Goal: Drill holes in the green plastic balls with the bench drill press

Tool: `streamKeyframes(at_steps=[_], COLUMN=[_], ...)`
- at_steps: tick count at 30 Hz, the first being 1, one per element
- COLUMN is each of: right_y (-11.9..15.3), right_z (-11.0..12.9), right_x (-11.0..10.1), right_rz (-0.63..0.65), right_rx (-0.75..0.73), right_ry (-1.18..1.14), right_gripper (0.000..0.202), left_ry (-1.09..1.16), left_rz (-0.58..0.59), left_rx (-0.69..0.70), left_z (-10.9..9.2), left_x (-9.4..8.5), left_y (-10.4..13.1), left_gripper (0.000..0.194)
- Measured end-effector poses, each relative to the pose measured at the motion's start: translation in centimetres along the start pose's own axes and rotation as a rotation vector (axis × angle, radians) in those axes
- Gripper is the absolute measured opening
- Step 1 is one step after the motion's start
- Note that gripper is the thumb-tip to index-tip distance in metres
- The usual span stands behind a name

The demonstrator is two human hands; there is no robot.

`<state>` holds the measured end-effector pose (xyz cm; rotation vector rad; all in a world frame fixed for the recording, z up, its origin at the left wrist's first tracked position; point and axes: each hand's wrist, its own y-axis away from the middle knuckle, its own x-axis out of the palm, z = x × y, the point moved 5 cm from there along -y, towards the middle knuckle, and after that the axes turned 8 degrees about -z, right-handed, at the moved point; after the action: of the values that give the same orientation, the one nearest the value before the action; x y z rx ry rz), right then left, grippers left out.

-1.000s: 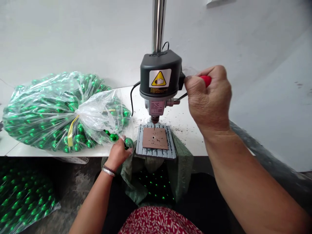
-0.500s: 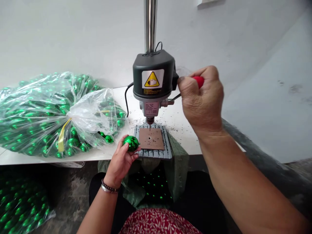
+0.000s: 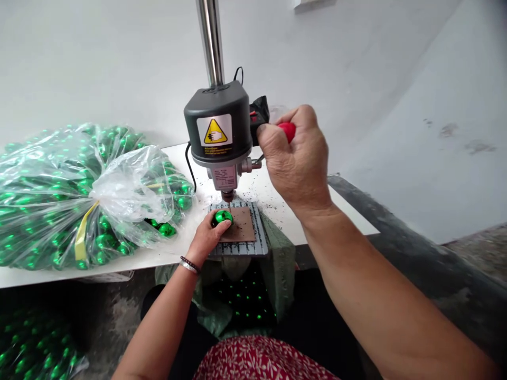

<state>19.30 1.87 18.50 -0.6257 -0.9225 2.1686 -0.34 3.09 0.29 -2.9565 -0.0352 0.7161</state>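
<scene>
A shiny green ball ornament is gripped in the fingers of my left hand, over the brown board on the drill press's slotted metal base. The drill press has a dark grey head with a yellow warning label. Its thin bit points down right at the ball; whether it touches, I cannot tell. My right hand is wrapped round the red-knobbed feed lever at the right of the head.
On the white table at left lies a tied clear plastic bag full of green balls. Dark shavings dot the tabletop. A green sack with more balls hangs open below the table edge. Another bag of balls sits on the floor.
My left hand has carried the green ball from the front left of the base to beneath the drill bit. My right hand still grips the lever. The whole view has shifted and tilted.
</scene>
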Motion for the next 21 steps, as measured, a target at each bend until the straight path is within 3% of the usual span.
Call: streamKeyframes(at_steps=[10,17,21], right_y=[0.07,0.08,-0.02], right_z=[-0.09,0.03,0.09], right_x=[0.04,0.0,-0.05], right_rz=[-0.005,0.004,-0.004], right_rx=[-0.029,-0.013,0.001], right_ry=[-0.032,0.001,0.017], right_gripper=[0.029,0.027,0.028], left_ry=[-0.183,-0.119,-0.252], left_rz=[0.015,0.045,0.029], left_rx=[-0.027,-0.019,0.012], left_z=[-0.71,-0.26,-0.85], left_x=[0.32,0.32,0.84], left_y=[-0.87,-0.72,-0.92], left_gripper=[0.045,0.044,0.049])
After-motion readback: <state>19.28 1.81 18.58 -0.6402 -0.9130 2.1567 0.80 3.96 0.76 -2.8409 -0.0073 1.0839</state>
